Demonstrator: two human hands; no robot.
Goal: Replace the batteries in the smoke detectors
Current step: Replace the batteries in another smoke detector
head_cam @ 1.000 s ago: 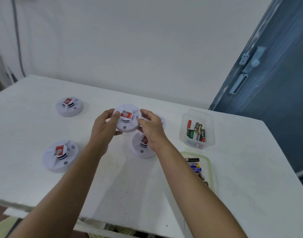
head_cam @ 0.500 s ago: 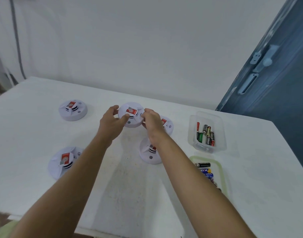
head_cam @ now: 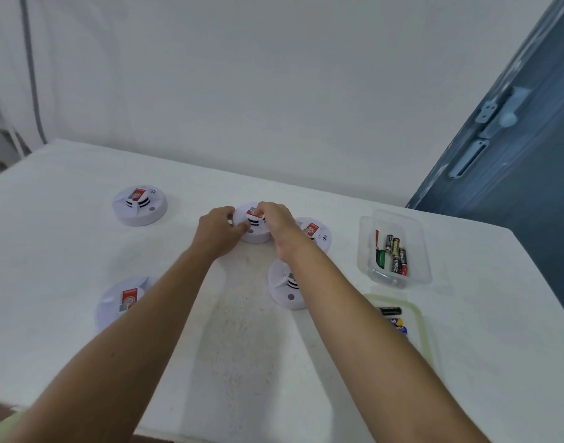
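Across the near half of the white table (head_cam: 242, 353), between our two forearms, lies the widest open stretch. Bare surface also runs along the left side. The far edge of the table meets a pale wall (head_cam: 274, 91), the right corner lies near a blue door (head_cam: 514, 219), and the near edge crosses the bottom of the view.

We count five smoke detectors:
- the held detector (head_cam: 256, 235) at centre
- the far-left detector (head_cam: 140, 207)
- the near-left detector (head_cam: 120, 302), partly behind our left forearm
- the right detector (head_cam: 315, 233), just beside the held one
- the near-centre detector (head_cam: 285, 289), partly under our right forearm

Our left hand (head_cam: 218, 233) curls its fingers round the left rim of the held detector. Our right hand (head_cam: 275, 220) arches over its top, fingertips grasping at the red-labelled block (head_cam: 254, 214) there. Whether this unit touches the table we cannot tell.

One clear tub (head_cam: 416, 251) holds several batteries (head_cam: 396, 255). One green-rimmed tray (head_cam: 419, 318) shows at least two more.
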